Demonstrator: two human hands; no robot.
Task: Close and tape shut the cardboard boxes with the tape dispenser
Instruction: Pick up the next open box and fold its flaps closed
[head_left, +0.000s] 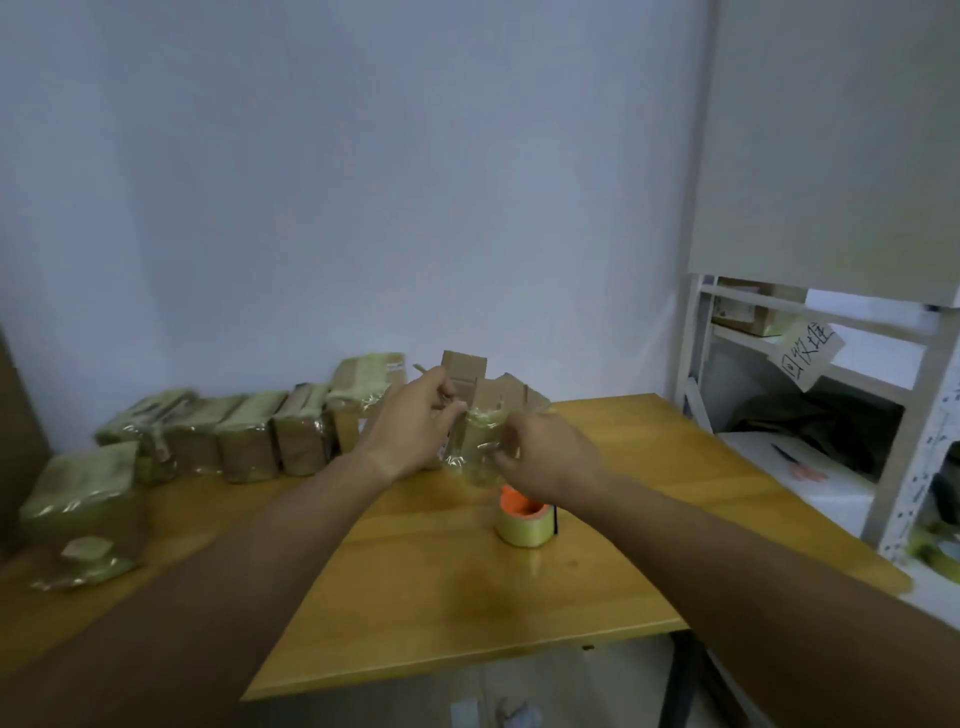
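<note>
Small cardboard box (480, 415) held above the table (623, 457), flaps still up. Left hand (415, 421) fingers curl on a flap; right hand (545, 457) pinches the taped side. Tape dispenser (522, 522) just below. Likely light, crushable; grip at corners.

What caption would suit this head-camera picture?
Both hands, left and right, hold an open-flapped box above the tape dispenser.

On our table (597, 582), a row of taped boxes (249, 441) lines the back-left edge; the tape roll (522, 522) sits mid-table, before the open box (480, 415) in our hands.
</note>
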